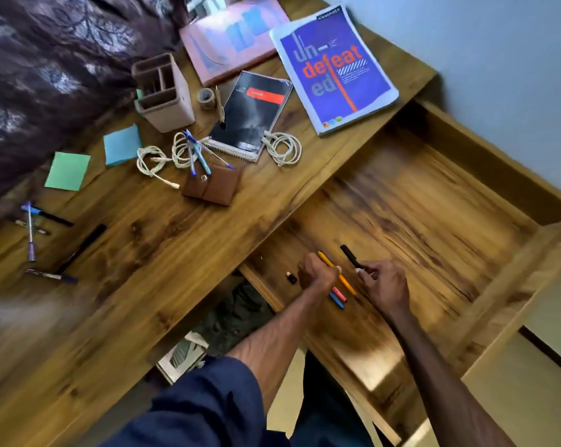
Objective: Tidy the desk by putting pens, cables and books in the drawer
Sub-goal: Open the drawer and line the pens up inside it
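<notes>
Wooden desk [176, 253] with open drawer [418, 204] stands beside a pale-blue wall [514, 75].

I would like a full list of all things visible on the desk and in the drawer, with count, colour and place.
blue book: 1, blue, far edge of desk
pink book: 1, pink, left of it
notebook: 1, black, desk middle
pen holder: 1, beige, left of notebook
tape roll: 1, grey, beside holder
cables: 3, white, coiled near notebook
wallet: 1, brown, beside the cables
sticky pads: 2, blue and green, desk left
loose pens: several, blue, black, purple, on desk
drawer: 1, wooden, open, right
left hand: 1, over drawer, grips coloured pens
right hand: 1, over drawer, pinches black pen
</notes>
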